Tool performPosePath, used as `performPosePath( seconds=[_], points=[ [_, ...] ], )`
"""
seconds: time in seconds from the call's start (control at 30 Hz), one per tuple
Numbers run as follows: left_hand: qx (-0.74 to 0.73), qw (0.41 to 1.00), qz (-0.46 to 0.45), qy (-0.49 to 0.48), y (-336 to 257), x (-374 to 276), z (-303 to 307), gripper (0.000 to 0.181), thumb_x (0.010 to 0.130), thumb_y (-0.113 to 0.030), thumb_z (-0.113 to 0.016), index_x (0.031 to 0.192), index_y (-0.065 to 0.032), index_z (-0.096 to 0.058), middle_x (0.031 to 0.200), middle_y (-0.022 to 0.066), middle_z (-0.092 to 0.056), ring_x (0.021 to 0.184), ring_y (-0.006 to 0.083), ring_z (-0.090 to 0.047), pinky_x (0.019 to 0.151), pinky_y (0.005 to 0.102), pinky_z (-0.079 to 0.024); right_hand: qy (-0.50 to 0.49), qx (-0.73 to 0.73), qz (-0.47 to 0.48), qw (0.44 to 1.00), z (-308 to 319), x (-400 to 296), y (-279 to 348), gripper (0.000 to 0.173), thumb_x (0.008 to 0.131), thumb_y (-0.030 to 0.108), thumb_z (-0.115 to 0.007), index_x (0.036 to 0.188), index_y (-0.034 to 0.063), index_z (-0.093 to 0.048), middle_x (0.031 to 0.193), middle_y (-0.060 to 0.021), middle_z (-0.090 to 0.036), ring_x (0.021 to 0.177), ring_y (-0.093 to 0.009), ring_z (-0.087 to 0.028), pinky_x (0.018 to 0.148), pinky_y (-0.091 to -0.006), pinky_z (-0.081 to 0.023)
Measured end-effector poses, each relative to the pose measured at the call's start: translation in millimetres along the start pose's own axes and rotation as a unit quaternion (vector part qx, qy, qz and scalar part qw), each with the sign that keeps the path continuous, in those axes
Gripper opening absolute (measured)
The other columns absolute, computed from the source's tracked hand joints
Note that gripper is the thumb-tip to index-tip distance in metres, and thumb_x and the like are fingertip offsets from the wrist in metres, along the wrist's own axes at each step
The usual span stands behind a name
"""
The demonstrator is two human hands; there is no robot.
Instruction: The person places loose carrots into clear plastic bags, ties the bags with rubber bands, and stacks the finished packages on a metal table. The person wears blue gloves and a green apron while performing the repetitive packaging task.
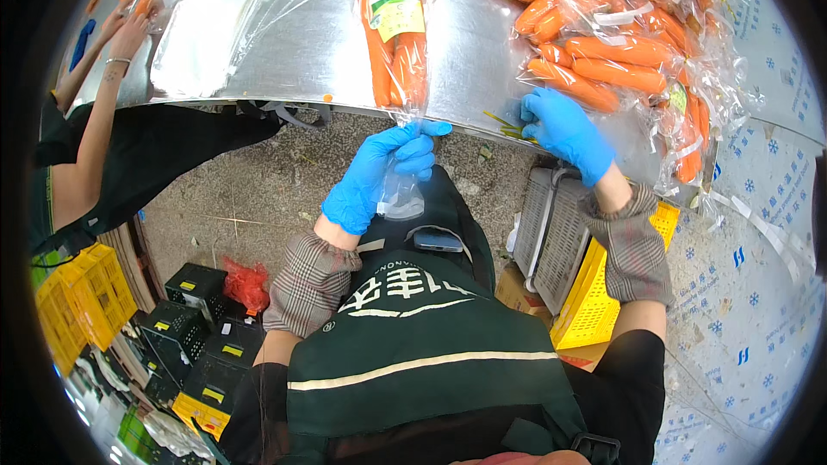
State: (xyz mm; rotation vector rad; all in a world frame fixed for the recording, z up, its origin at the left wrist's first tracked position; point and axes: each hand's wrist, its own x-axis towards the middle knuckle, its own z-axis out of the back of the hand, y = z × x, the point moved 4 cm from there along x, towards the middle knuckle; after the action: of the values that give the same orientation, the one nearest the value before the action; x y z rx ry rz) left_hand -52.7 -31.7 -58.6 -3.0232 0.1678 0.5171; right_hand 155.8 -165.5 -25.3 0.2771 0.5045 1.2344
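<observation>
My left hand [391,165], in a blue glove, grips the gathered neck of a clear plastic bag of carrots [392,71] lying on the metal table [291,58]. The bag bears a green and yellow label, and its loose end hangs below my fingers. At the table's front edge, my right hand [565,132], also gloved in blue, has its fingers bent over some thin yellow-green ties [510,129]. Whether it grips any of them is not clear. A pile of bagged carrots [620,64], with white strips among them, lies just beyond my right hand.
At the left, a co-worker's hands [129,29] handle carrots. Flat clear bags [207,19] lie between us. Grey crates [559,239] and a yellow crate [601,284] stand under the right side. Black crates [194,336] and a red plastic bag [245,284] are on the floor at the left.
</observation>
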Motion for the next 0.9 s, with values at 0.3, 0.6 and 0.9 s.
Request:
performPosePath(
  seconds=[0.3,0.6,0.9],
  points=[
    [-0.115,0.992,0.044,0.025,-2,-8,-14,0.048,0.09,-0.025,-0.046,0.12,0.0115,-0.044,0.066,-0.0001,-0.035,0.06,0.0102,-0.036,0.066,0.025,-0.037,-0.013,0.333,-0.129,0.934,15,2,-14,0.012,0.077,0.008,-0.06,0.087,0.004,-0.065,0.079,-0.0009,-0.062,0.069,-0.011,-0.053,0.062,-0.0246,-0.044],
    [0.197,0.973,-0.067,-0.101,-2,-6,7,0.031,0.093,-0.027,-0.048,0.101,0.0003,-0.059,0.065,-0.003,-0.041,0.055,0.0071,-0.037,0.053,0.0231,-0.037,-0.202,0.605,-0.179,0.749,24,6,12,0.019,0.082,0.008,-0.061,0.099,-0.0012,-0.061,0.09,-0.0085,-0.065,0.074,-0.015,-0.063,0.066,-0.0256,-0.051],
    [0.419,0.845,-0.261,-0.208,6,-17,10,0.032,0.095,-0.033,-0.042,0.103,-0.0037,-0.054,0.074,0.0022,-0.049,0.064,0.0074,-0.042,0.056,0.0237,-0.038,-0.232,0.641,-0.142,0.717,-67,31,125,0.01,0.082,0.0,-0.059,0.092,-0.0006,-0.057,0.089,-0.0101,-0.064,0.071,-0.012,-0.061,0.066,-0.0221,-0.049]
  ],
)
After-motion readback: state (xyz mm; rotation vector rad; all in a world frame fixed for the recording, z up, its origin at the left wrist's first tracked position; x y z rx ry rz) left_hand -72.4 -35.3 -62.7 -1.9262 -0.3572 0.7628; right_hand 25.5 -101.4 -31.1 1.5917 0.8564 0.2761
